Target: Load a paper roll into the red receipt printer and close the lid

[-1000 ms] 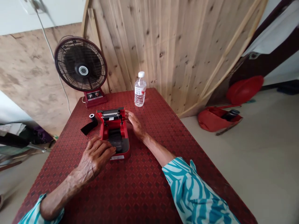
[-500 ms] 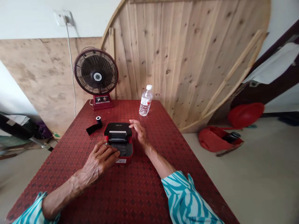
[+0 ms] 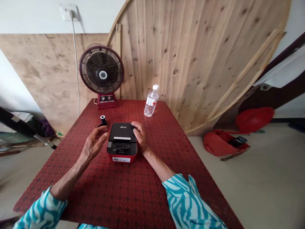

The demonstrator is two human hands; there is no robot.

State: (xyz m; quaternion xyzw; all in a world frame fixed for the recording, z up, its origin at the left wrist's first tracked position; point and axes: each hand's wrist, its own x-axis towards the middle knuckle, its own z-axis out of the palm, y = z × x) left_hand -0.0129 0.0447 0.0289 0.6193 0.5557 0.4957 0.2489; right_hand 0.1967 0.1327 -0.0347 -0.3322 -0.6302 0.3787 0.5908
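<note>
A small red and black printer (image 3: pixel 122 143) sits on the red patterned table (image 3: pixel 133 190) with its black lid closed. My right hand (image 3: pixel 140 136) rests against its right side, fingers curled over the lid's edge. My left hand (image 3: pixel 93 143) hovers just left of the printer, fingers apart and holding nothing. A small black roll (image 3: pixel 103 120) stands behind my left hand.
A dark red table fan (image 3: pixel 102 76) stands at the table's far left, its cord running up to a wall socket (image 3: pixel 67 12). A clear water bottle (image 3: pixel 151 101) stands at the far edge. Red items (image 3: pixel 224 144) lie on the floor at right.
The printer's lid went from standing open to fully closed. My left hand lifted off the printer's front and moved left. My right hand moved onto the lid's right edge.
</note>
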